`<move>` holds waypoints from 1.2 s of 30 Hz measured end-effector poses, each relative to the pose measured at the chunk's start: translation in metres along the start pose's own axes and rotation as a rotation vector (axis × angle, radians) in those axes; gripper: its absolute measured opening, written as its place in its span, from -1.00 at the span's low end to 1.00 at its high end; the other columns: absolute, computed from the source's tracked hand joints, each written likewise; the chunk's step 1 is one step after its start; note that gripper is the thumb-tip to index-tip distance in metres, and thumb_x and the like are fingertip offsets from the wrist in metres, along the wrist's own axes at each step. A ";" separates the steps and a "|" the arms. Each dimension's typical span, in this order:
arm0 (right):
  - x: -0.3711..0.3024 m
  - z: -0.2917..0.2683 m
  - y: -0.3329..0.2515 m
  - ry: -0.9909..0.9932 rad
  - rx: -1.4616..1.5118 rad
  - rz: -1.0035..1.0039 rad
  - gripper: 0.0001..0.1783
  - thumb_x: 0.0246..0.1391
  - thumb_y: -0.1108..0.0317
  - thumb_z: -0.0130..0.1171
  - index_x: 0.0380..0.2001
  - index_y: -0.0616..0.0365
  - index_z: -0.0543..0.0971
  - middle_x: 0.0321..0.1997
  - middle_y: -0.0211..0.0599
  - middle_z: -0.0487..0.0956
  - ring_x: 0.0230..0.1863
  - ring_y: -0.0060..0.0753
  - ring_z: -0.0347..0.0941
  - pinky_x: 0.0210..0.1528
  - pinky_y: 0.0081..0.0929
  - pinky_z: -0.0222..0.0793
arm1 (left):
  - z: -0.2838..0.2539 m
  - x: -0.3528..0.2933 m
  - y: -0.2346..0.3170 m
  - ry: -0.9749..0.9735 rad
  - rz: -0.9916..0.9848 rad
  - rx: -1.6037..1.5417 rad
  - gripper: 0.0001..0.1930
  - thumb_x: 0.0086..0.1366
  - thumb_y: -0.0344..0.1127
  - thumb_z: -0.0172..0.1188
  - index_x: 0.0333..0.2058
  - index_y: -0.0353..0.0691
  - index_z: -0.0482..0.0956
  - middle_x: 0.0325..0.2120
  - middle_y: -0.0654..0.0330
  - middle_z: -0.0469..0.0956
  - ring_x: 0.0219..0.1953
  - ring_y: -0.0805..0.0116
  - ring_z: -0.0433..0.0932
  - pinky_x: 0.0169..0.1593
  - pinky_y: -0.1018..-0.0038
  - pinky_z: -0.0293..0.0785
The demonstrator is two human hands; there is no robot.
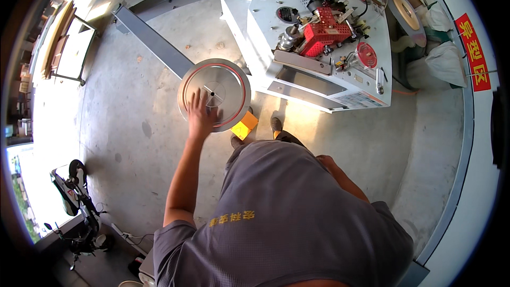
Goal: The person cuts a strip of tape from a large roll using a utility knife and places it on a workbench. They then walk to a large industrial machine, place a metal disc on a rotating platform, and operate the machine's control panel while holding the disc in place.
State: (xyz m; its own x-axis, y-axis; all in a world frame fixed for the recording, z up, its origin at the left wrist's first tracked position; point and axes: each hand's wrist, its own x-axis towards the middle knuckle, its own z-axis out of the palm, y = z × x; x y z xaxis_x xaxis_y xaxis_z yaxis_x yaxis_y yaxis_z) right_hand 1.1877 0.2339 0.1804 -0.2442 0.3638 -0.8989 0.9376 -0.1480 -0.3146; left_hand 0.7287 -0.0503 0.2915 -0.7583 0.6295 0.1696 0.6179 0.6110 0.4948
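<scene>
**Hard daylight, heavy fisheye**

I see strong daylight flooding from the left, blowing out that edge. The concrete floor is evenly lit, and the metal disc glares slightly. Straight edges bow toward the black rim; focus stays sharp centrally

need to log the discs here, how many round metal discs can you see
2. The large silver disc sits on the end of the grey arm, under the left hand. A second disc leans at the upper right behind the white machine. Others may be hidden.
</scene>
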 end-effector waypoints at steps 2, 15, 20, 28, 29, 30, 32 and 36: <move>-0.016 0.011 0.002 0.000 0.003 0.053 -0.62 0.18 0.36 -0.03 0.04 0.24 0.50 -0.05 -0.11 0.58 -0.13 -0.20 0.54 -0.10 -0.28 0.45 | 0.028 -0.033 -0.014 -0.117 -0.034 0.145 -0.37 0.23 -0.11 0.11 0.24 -0.18 0.23 0.33 0.00 0.05 0.37 -0.04 -0.04 0.36 0.02 -0.12; -0.010 0.038 -0.095 0.360 -0.287 -0.626 -0.57 0.04 0.28 0.04 -0.02 0.24 0.51 0.00 0.04 0.52 0.07 0.01 0.42 0.12 -0.23 0.33 | 0.072 -0.008 0.031 -0.134 -0.232 0.281 -0.26 0.27 0.07 -0.01 0.32 -0.15 0.06 0.38 -0.02 -0.14 0.41 -0.06 -0.26 0.37 -0.06 -0.38; -0.035 0.092 -0.271 0.589 -0.379 -1.119 -0.35 -0.05 0.41 0.17 0.17 0.27 0.31 0.24 0.15 0.27 0.26 0.13 0.19 0.27 -0.14 0.15 | 0.056 0.006 0.017 -0.201 -0.070 0.132 -0.28 0.23 0.01 0.07 0.28 -0.20 0.13 0.32 -0.11 0.01 0.38 -0.09 -0.10 0.37 -0.01 -0.24; -0.037 0.187 -0.332 0.631 -0.665 -1.105 -0.17 -0.02 0.08 0.21 0.20 0.39 0.18 0.35 0.20 0.07 0.41 0.12 -0.07 0.36 0.02 -0.10 | 0.038 0.102 -0.094 -0.184 0.069 0.120 -0.24 0.22 -0.08 0.08 0.32 -0.18 0.01 0.35 -0.13 -0.09 0.39 -0.05 -0.11 0.33 -0.09 -0.12; -0.037 0.186 -0.331 0.677 -0.696 -1.080 -0.17 0.02 0.05 0.19 0.21 0.39 0.17 0.36 0.20 0.05 0.42 0.12 -0.09 0.37 0.01 -0.11 | 0.047 0.109 -0.107 -0.242 0.106 0.120 -0.22 0.21 -0.11 0.12 0.32 -0.21 0.00 0.34 -0.16 -0.10 0.36 -0.11 -0.02 0.30 -0.04 0.02; -0.033 0.186 -0.329 0.693 -0.689 -1.035 -0.15 0.05 0.01 0.16 0.22 0.40 0.15 0.37 0.20 0.03 0.43 0.11 -0.10 0.38 0.00 -0.15 | 0.053 0.111 -0.112 -0.287 0.148 -0.027 -0.18 0.18 -0.18 0.18 0.33 -0.24 -0.03 0.34 -0.19 -0.13 0.31 -0.15 0.10 0.25 0.07 0.18; -0.026 0.193 -0.327 0.743 -0.646 -1.002 -0.14 0.07 -0.02 0.13 0.23 0.42 0.14 0.38 0.23 -0.01 0.42 0.15 -0.12 0.38 0.02 -0.16 | 0.062 0.109 -0.122 -0.321 0.197 -0.308 -0.15 0.14 -0.32 0.24 0.33 -0.26 -0.05 0.34 -0.22 -0.20 0.26 -0.18 0.18 0.19 0.22 0.31; -0.025 0.223 -0.342 0.918 -0.636 -0.791 -0.10 0.05 -0.05 0.15 0.23 0.44 0.12 0.37 0.30 -0.04 0.40 0.26 -0.11 0.36 0.08 -0.14 | 0.023 0.056 -0.160 -0.357 0.219 -0.393 -0.21 0.20 -0.32 0.20 0.32 -0.20 -0.04 0.34 -0.20 -0.16 0.29 -0.24 0.08 0.24 0.11 0.22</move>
State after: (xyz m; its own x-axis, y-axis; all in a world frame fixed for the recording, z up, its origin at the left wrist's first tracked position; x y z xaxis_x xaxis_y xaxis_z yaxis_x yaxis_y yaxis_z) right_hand 0.8176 0.0699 0.2427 -0.7461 0.6635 0.0555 0.6375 0.7359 -0.2278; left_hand 0.5923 -0.1021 0.2025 -0.4616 0.8862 0.0393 0.5772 0.2664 0.7719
